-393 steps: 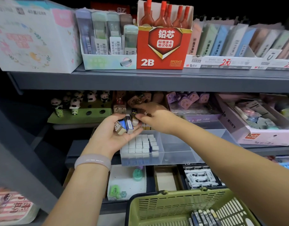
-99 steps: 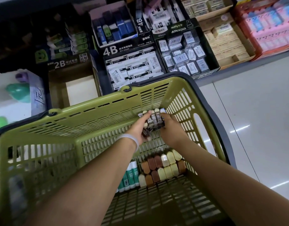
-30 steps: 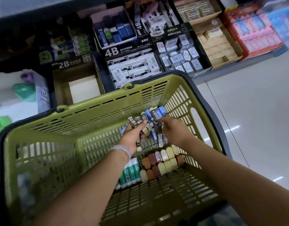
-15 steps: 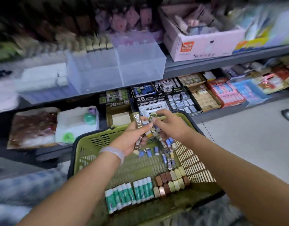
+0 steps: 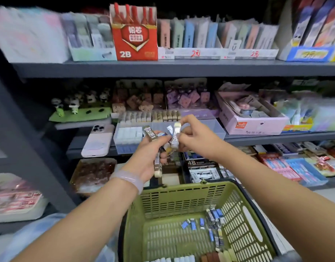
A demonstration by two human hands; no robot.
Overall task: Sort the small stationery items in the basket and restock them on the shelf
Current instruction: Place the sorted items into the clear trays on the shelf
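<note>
- Head view: both hands are raised in front of the middle shelf (image 5: 276,138), above the green basket (image 5: 181,188).
- The left hand (image 5: 153,154) grips a bunch of small erasers (image 5: 157,163); its fingers are curled round them. One dark-wrapped eraser marked 2B sticks up above the thumb, and another hangs down below the palm.
- A pale bracelet (image 5: 129,178) sits on the left wrist.
- The right hand (image 5: 195,137) pinches one pale eraser (image 5: 175,137) between thumb and fingertips. This eraser stands upright and touches the bunch in the left hand.
- Just behind the hands, a clear plastic bin (image 5: 216,129) rests on the middle shelf. Rows of white blocks fill its left part and a row of small tan pieces lines its back edge.
- A phone (image 5: 98,140) in a pale case lies on the shelf, just beside the bin on its left.
- More loose erasers, blue and dark-wrapped (image 5: 212,224), lie scattered on the basket floor toward its right side. At the bottom edge there are brown and cream pieces, probably erasers too, though they are cut off.
- A red box marked 2B (image 5: 135,42) stands on the top shelf.
</note>
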